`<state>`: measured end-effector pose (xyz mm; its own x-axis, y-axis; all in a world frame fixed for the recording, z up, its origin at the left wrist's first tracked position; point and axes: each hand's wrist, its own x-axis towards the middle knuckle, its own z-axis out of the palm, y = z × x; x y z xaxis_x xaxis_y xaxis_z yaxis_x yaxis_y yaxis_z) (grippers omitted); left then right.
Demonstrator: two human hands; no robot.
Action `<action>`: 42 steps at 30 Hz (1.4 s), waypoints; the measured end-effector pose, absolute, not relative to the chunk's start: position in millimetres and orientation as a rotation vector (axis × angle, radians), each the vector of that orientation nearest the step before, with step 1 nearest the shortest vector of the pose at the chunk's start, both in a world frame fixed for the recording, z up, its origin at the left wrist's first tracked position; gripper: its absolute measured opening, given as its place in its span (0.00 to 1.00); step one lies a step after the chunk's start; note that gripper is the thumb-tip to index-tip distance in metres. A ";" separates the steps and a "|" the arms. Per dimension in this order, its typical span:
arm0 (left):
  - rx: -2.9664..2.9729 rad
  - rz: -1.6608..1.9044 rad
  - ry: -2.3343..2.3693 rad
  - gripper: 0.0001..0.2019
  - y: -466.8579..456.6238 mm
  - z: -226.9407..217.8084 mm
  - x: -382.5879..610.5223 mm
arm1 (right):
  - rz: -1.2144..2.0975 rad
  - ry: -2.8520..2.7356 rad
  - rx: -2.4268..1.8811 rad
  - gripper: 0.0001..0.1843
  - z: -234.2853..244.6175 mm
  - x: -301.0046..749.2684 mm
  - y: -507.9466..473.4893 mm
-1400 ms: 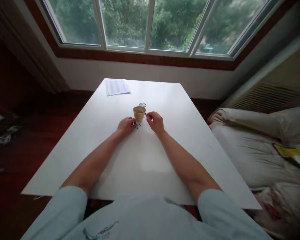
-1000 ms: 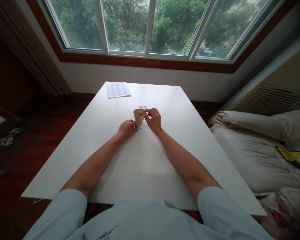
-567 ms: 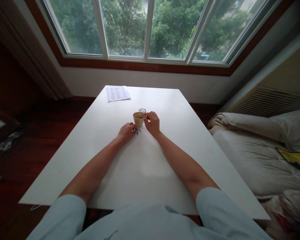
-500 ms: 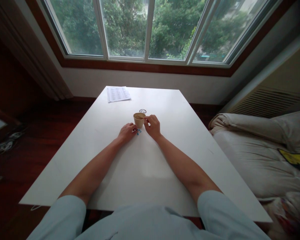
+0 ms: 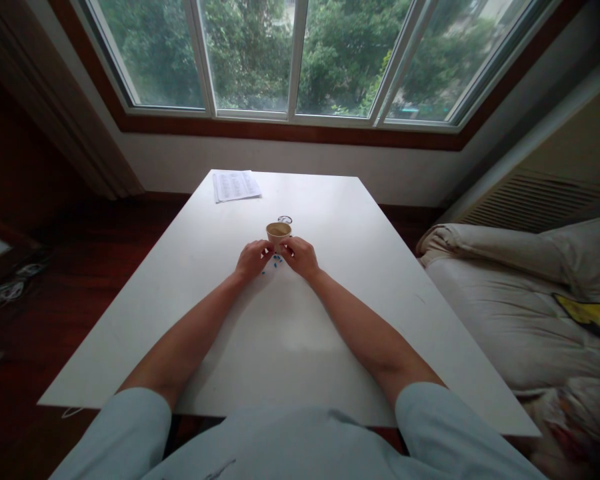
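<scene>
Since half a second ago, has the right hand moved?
Yes. The right hand slid from the right side of the cup leftward and nearer, to just in front of it.

We have brought our right hand [image 5: 300, 257] away from the paper cup's [image 5: 279, 235] rim and down in front of it. Its fingers now nearly meet our left hand [image 5: 251, 259], which edged closer over the blue pieces [image 5: 276, 261].

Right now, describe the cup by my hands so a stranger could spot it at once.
Start at the white table under the window. Near its middle, just beyond the left hand and right hand, stands a small tan paper cup. It alone is tan and tall; the printed sheet lies flat at the far edge, and the blue bits are tiny.
</scene>
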<state>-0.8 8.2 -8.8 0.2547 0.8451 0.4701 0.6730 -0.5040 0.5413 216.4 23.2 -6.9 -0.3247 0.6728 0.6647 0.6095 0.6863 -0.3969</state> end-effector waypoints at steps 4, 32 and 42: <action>2.115 1.201 1.473 0.03 -1.5 0.6 5.5 | 0.149 -2.099 -0.954 0.07 -7.9 214.1 20.3; 1.998 1.185 1.533 0.05 -3.9 0.4 6.3 | 0.083 -1.947 -1.067 0.09 0.5 214.3 18.7; 2.042 1.145 1.559 0.09 1.7 -7.7 3.7 | 0.121 -1.790 -1.227 0.13 13.1 199.5 32.0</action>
